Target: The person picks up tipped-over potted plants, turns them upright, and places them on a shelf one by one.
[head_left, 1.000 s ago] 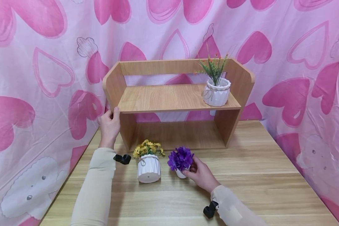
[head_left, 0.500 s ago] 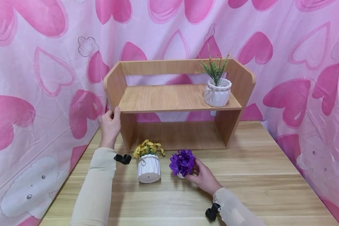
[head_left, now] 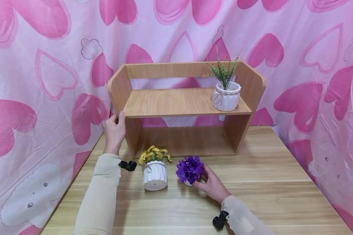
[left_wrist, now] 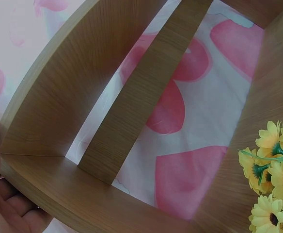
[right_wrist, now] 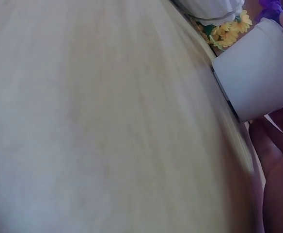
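My left hand (head_left: 114,134) grips the left side panel of a two-tier wooden shelf (head_left: 161,101); its thumb lies on the front edge at the upper board's height. In the left wrist view the curled fingers (left_wrist: 23,211) show beneath that panel's edge. My right hand (head_left: 212,185) holds a small white flowerpot (right_wrist: 258,73) with purple flowers (head_left: 190,169), close over the table in front of the shelf. From the head view the blossoms hide most of this pot. To its left stands a white fluted flowerpot (head_left: 155,176) with yellow flowers (head_left: 154,154).
A white flowerpot (head_left: 227,97) with grass and small red flowers stands at the right end of the shelf's upper board. The wood-grain table (head_left: 276,189) reaches to a pink heart-patterned curtain (head_left: 297,104) at the back and sides.
The purple flowers have shifted slightly right and tipped toward the head camera, covering more of their pot. My left hand and the other pots stay where they were.
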`<state>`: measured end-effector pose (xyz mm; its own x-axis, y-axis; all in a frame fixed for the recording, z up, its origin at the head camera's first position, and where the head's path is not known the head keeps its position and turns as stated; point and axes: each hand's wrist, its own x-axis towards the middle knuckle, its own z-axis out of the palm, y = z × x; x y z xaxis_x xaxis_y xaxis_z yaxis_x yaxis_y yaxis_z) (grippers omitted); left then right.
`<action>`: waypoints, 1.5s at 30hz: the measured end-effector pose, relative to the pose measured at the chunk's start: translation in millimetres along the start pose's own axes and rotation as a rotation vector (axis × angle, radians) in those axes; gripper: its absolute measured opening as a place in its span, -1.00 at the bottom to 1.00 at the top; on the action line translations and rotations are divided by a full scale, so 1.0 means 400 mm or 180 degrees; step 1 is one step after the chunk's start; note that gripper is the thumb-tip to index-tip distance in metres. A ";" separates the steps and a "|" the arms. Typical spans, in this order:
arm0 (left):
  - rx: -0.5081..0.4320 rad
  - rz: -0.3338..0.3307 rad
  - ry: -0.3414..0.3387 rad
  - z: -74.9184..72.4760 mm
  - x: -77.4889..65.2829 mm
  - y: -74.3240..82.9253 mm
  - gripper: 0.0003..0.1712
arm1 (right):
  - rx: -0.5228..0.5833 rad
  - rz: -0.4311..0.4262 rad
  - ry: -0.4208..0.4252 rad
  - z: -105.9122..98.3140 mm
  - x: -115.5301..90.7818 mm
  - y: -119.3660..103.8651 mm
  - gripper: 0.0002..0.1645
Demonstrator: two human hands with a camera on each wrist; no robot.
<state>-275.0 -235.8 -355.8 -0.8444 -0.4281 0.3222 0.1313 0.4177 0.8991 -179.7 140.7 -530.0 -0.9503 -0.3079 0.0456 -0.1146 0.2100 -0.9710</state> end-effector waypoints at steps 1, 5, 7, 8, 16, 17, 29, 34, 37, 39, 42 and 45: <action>0.0004 0.0003 0.0003 0.000 0.000 -0.001 -0.33 | 0.0022 -0.0006 -0.0004 0.002 0.002 0.001 0.09; 0.0006 0.0005 -0.0008 0.000 0.000 -0.005 -0.34 | 0.0149 -0.0044 -0.0042 0.011 0.010 0.008 0.12; 0.0003 0.0003 -0.0015 0.000 0.000 -0.005 -0.34 | 0.0173 -0.0070 -0.0028 0.016 0.012 0.010 0.12; -0.0002 0.0002 -0.0016 0.000 0.000 -0.005 -0.34 | 0.0170 -0.0085 -0.0026 0.018 0.013 0.010 0.11; 0.0006 -0.0015 -0.0005 0.000 0.000 0.000 -0.33 | 0.0058 -0.0105 0.0070 0.027 0.015 0.005 0.06; 0.0004 -0.0017 -0.0008 0.000 0.000 0.000 -0.33 | 0.0026 -0.0115 0.0086 0.028 0.014 0.005 0.06; 0.0067 0.0065 0.0048 0.002 0.002 -0.004 -0.33 | -0.0161 -0.0180 0.0187 0.030 0.009 0.000 -0.01; 0.0074 0.0082 0.0070 0.003 0.002 -0.004 -0.34 | -0.0253 -0.0189 0.0234 0.029 0.010 -0.013 -0.04; 0.0076 0.0082 0.0069 0.003 0.001 -0.003 -0.33 | -0.0278 -0.0254 0.0259 0.024 0.012 -0.027 -0.08; 0.0079 0.0076 0.0067 0.003 0.001 -0.003 -0.33 | -0.0289 -0.0258 0.0290 0.019 0.014 -0.041 -0.11; 0.0070 0.0055 0.0046 0.002 0.002 -0.003 -0.33 | -0.0311 -0.0252 0.0341 0.009 0.018 -0.064 -0.14; 0.0055 0.0030 0.0027 0.001 0.001 -0.002 -0.32 | -0.0388 -0.0223 0.0385 -0.001 0.024 -0.089 -0.13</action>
<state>-275.8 -236.0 -356.7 -0.8387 -0.4307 0.3333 0.1303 0.4354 0.8908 -184.9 130.8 -495.0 -0.9658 -0.2134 0.1473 -0.2091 0.3051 -0.9291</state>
